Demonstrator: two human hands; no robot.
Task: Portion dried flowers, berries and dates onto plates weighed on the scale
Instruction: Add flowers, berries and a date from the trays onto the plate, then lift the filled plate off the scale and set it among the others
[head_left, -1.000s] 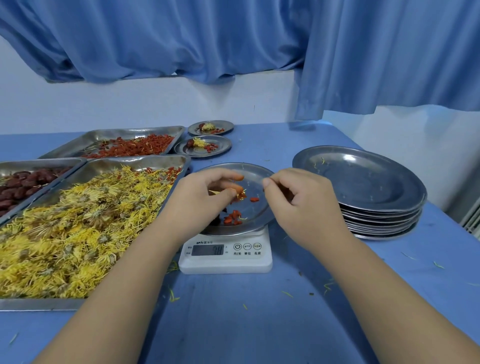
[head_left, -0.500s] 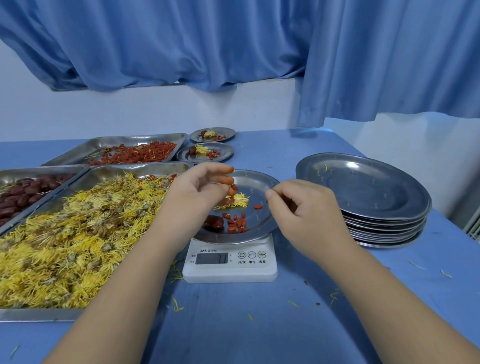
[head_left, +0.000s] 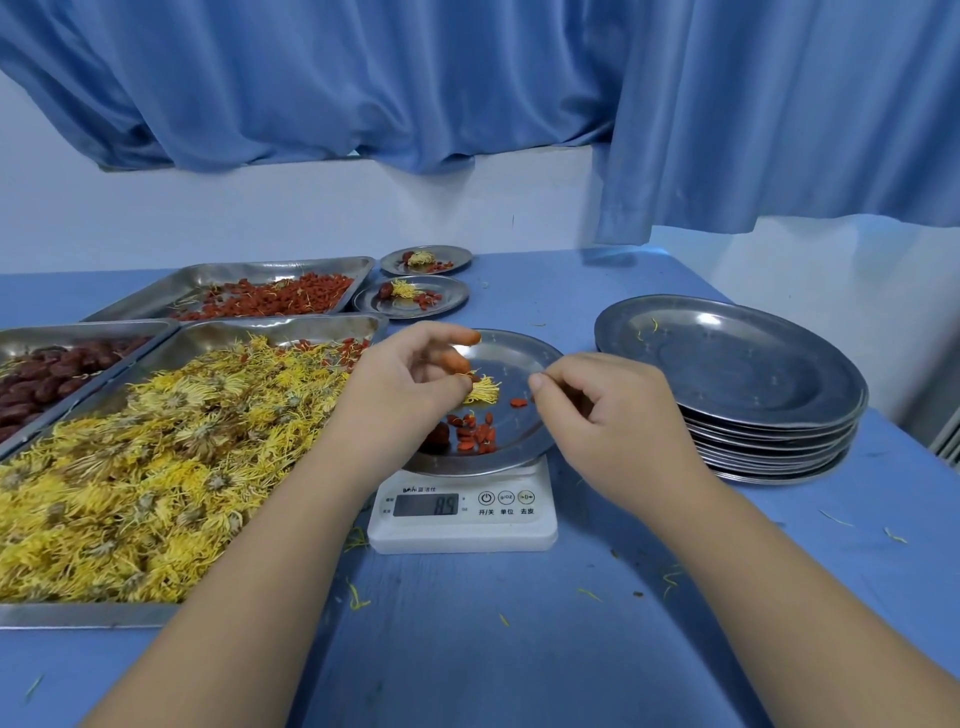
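2 back plates (head_left: 452, 300) done. 3rd plate (head_left: 519, 358) on scale (head_left: 462, 525): date (head_left: 439, 434), berries (head_left: 478, 436), flower (head_left: 483, 391) in. L hand (head_left: 400, 384) grip pinches flower. R hand (head_left: 602, 410) curled at rim, can't tell if grip holds anything. Stack (head_left: 727, 364) unfilled.

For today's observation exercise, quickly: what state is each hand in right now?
Left hand: pinching the yellow dried flower on the round steel plate.
Right hand: fingers curled; contents cannot be told.
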